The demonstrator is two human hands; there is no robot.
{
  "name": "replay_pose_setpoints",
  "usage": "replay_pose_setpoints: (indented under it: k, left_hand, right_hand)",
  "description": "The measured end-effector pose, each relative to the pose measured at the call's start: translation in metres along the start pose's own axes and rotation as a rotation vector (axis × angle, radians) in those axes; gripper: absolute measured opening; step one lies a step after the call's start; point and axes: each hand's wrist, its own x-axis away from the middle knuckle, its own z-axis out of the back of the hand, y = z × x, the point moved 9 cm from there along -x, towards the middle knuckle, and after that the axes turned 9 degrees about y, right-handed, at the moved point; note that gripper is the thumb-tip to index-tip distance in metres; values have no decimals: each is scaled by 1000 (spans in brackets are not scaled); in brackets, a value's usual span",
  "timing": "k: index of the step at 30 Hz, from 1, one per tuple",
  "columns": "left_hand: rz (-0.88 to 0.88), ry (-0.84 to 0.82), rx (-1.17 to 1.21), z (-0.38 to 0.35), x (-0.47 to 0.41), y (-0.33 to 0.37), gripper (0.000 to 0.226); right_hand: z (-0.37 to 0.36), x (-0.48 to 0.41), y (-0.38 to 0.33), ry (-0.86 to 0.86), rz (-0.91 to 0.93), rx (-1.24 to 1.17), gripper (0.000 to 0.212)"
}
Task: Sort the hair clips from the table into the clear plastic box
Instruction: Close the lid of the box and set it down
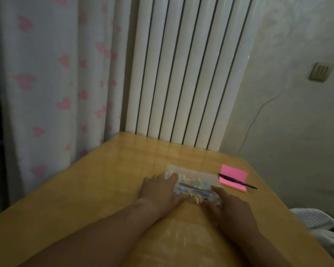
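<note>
A clear plastic box (196,177) lies on the wooden table (108,185), with several coloured hair clips (193,186) showing through its walls. My left hand (159,191) grips the box's left end, fingers on top and thumb at the near edge. My right hand (231,211) grips the near right corner, its index finger lying on the top. Whether the lid is fully closed is hard to tell in the dim, blurred view.
A pink sticky-note pad (234,175) with a black pen (237,181) across it lies just right of the box. A white radiator (181,74) and a heart-print curtain (46,83) stand behind the table. Striped cloth (312,218) lies past the right edge.
</note>
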Motion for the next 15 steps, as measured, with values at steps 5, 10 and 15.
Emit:
replay_pose_setpoints:
  k: [5, 10, 15]
  left_hand:
    - [-27, 36, -11, 1, -1, -1, 68]
    - [-41, 56, 48, 7, 6, -26, 61]
    - [55, 114, 61, 20, 0, -118, 66]
  right_hand:
    - [-1, 1, -2, -7, -59, 9, 61]
    - [-11, 1, -20, -57, -46, 14, 68]
    - [-47, -23, -99, -81, 62, -39, 69]
